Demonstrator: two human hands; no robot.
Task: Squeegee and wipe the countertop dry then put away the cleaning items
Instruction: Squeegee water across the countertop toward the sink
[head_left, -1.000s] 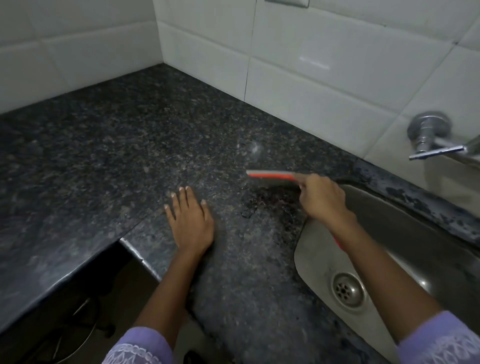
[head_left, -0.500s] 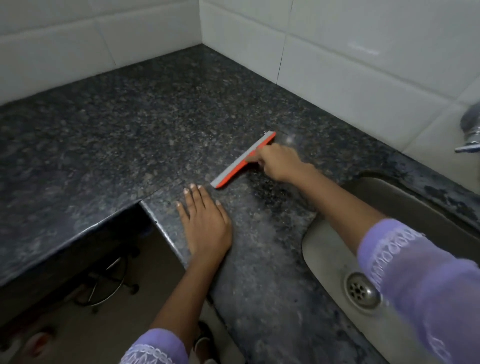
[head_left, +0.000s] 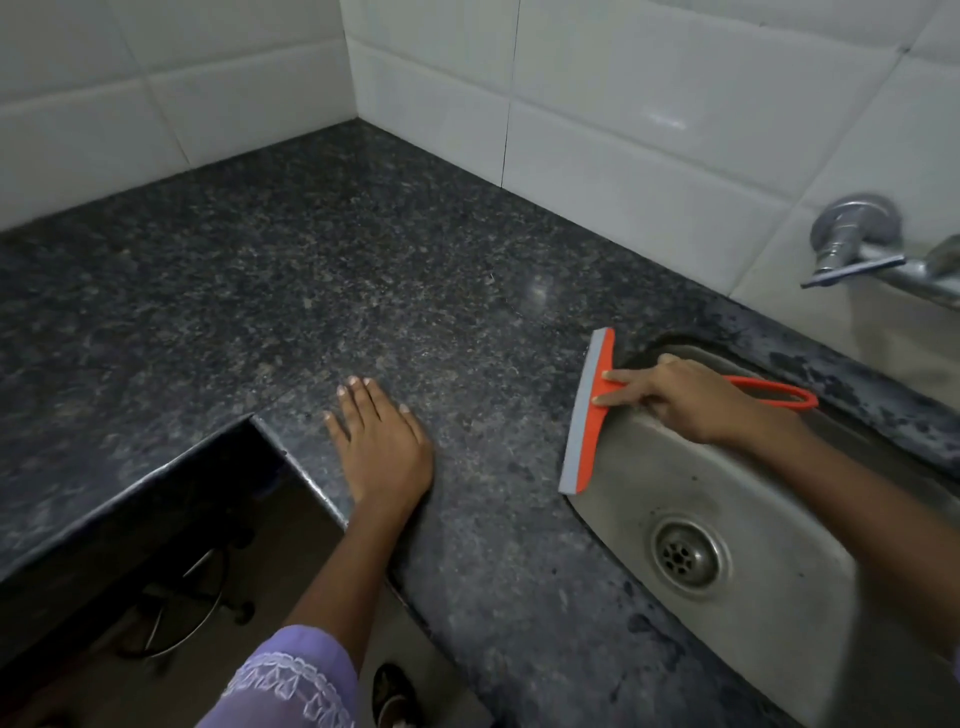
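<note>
An orange squeegee (head_left: 586, 415) with a grey rubber blade lies along the left rim of the sink, its looped orange handle reaching back over the basin. My right hand (head_left: 691, 397) grips its handle, two fingers pressed onto the orange head. My left hand (head_left: 382, 447) rests flat, fingers spread, on the dark speckled granite countertop (head_left: 363, 291) near the inner corner of the counter's front edge. No cloth is in view.
A steel sink (head_left: 727, 509) with a round drain (head_left: 685, 553) is set into the counter at right. A metal tap (head_left: 872, 254) sticks out of the white tiled wall (head_left: 649, 119). Below the counter's cut-out at lower left is a dark floor with a wire stand.
My right hand has drawn the squeegee from the middle of the counter rightward to the sink's rim, turning the blade. My left hand has stayed flat in place.
</note>
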